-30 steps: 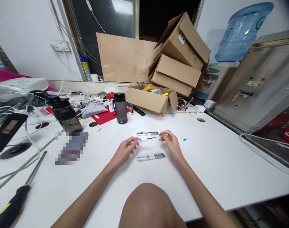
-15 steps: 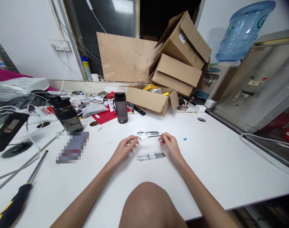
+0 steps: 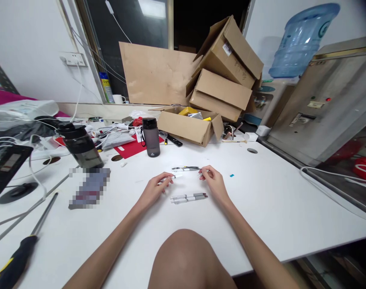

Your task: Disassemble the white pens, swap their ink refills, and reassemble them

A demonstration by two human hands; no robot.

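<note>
My left hand (image 3: 157, 188) is closed on a white pen part (image 3: 178, 175) that points right from its fingertips. My right hand (image 3: 212, 179) pinches another pen part, mostly hidden by the fingers, with a thin dark refill pointing left from it. Behind the hands, a grey and white pen (image 3: 183, 169) lies on the white table (image 3: 279, 208), partly overlapped in view by the refill. Two more pens (image 3: 189, 198) lie side by side on the table, in front of and between my hands.
Behind the pens stands a dark bottle (image 3: 152, 138), with an open cardboard box (image 3: 183, 125) beside it. A second bottle (image 3: 80, 146), a blurred patch (image 3: 91, 188) and a screwdriver (image 3: 26, 249) are at the left. My knee (image 3: 186, 261) shows at the front.
The white part in my left hand and the dark refill at my right hand, formerly in one line between the hands, are now apart. The whole view has shifted slightly.
</note>
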